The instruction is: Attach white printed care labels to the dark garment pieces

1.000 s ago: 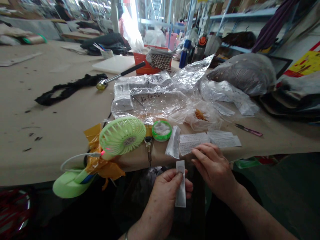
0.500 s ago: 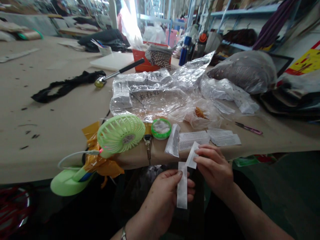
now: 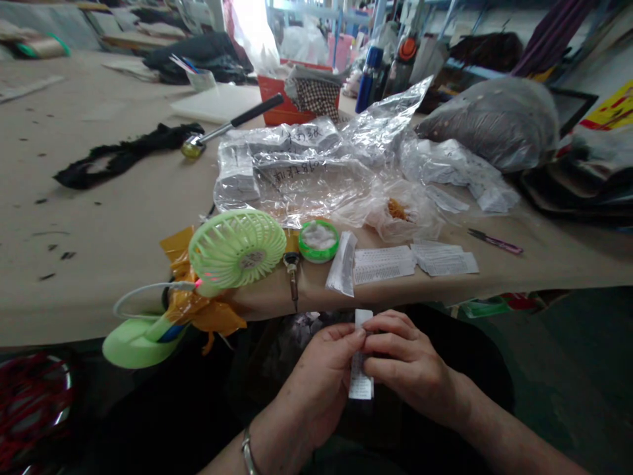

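Note:
Between my hands, below the table's front edge, white paper strips (image 3: 361, 386) hang upright, with small print on the lower part. My left hand (image 3: 329, 366) pinches them from the left, thumb on top. From the right, my right hand (image 3: 408, 359) has its fingers closed on the same strips, touching my left thumb. Whether both strips are stacked there I cannot tell for sure. Just beyond lie a folded clear-and-white strip bundle (image 3: 342, 265), printed labels (image 3: 384, 264) and more labels (image 3: 445, 258).
A green fan (image 3: 240, 251) is taped at the table edge (image 3: 267, 307). Near it are a screwdriver-like tool (image 3: 293, 280) and a green round tin (image 3: 318, 241). Farther back are plastic bags (image 3: 306, 188), a hammer (image 3: 232, 125), black cloth (image 3: 123, 155) and small snips (image 3: 495, 241).
My right hand has moved down and left, bringing its strip onto the one in my left hand. The view has tilted slightly, so the table items sit higher.

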The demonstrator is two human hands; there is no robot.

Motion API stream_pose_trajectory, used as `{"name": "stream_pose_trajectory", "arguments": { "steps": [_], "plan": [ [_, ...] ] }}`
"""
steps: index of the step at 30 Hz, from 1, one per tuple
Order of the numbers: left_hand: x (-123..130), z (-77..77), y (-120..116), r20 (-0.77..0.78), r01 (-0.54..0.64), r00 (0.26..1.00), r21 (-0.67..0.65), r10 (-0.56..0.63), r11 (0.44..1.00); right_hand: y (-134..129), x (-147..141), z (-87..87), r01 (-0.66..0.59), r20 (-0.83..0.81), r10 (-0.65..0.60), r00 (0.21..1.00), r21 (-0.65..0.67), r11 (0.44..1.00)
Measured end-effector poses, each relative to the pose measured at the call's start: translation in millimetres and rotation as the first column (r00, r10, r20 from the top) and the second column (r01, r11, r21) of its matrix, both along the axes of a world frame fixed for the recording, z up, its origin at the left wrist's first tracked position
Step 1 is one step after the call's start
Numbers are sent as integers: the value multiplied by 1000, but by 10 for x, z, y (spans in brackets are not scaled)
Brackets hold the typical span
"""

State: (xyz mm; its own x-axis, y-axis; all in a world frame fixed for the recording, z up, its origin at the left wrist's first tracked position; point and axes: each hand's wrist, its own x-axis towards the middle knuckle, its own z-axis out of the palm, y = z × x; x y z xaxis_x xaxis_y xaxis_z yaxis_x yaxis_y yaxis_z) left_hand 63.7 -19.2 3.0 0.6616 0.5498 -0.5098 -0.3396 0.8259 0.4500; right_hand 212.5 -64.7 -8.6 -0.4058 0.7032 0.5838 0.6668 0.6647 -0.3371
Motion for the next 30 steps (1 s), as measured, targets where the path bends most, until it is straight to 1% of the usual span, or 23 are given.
{"name": "stream_pose_trajectory", "arguments": {
  "steps": [2,4,5,6,7,8,9,10,11,12,13,15,18,20,22,24,26,27,28,30],
  "plan": [
    [11,-8,-8,-35,-27,999,-2,27,1000,-19,-6,18,6,8,-6,1000,0,1000],
    [9,-11,-8,-91,-42,995,-9,41,999,-38,46,38,29,13,-29,999,-4,1000],
    [3,-11,-4,-130,-29,991,-13,27,999,-44,107,45,64,13,-64,998,0,998],
    [-4,-12,2,-178,-3,984,-29,-2,1000,-48,193,47,127,15,-127,992,10,992],
    [-11,-15,8,-220,16,975,-38,-24,999,-48,300,44,221,19,-221,975,30,975],
    [-16,-21,14,-251,23,968,-34,-31,999,-45,424,36,332,25,-334,942,58,941],
    [-17,-31,18,-270,30,962,-31,-37,999,-41,554,22,461,45,-465,884,86,883],
    [-15,-44,17,-282,34,959,-27,-41,999,-36,680,3,571,71,-582,810,128,811],
    [-9,-61,12,-284,38,958,-23,-43,999,-32,794,-22,639,117,-655,747,148,755],
    [-1,-79,4,-284,42,958,-24,-48,999,-30,888,-51,675,173,-693,700,157,721],
    [9,-98,-8,-283,46,958,-26,-52,999,-31,959,-82,692,225,-709,669,161,704],
    [27,-130,-32,-282,47,958,-26,-52,999,-39,1039,-143,690,287,-703,651,164,705],
    [38,-145,-49,-289,42,956,-19,-46,999,-50,1085,-196,663,249,-689,680,192,724],
    [35,-135,-43,-296,48,954,-12,-49,999,-46,1121,-191,644,183,-673,717,197,739],
    [28,-120,-30,-303,57,951,-7,-56,998,-36,1162,-151,634,103,-654,749,175,753],
    [24,-108,-22,-309,57,949,-8,-57,998,-33,1165,-79,636,7,-644,765,147,757],
    [24,-94,-25,-318,57,946,-16,-59,998,-45,1078,10,634,-108,-625,773,127,763],
    [26,-86,-30,-320,58,945,-21,-62,998,-57,993,52,618,-168,-598,784,116,778],
    [28,-77,-35,-317,67,946,-24,-72,997,-71,880,88,582,-215,-553,805,107,806],
    [31,-58,-45,-279,75,957,-22,-79,997,-100,600,127,436,-239,-409,881,72,897]
  ]
}}
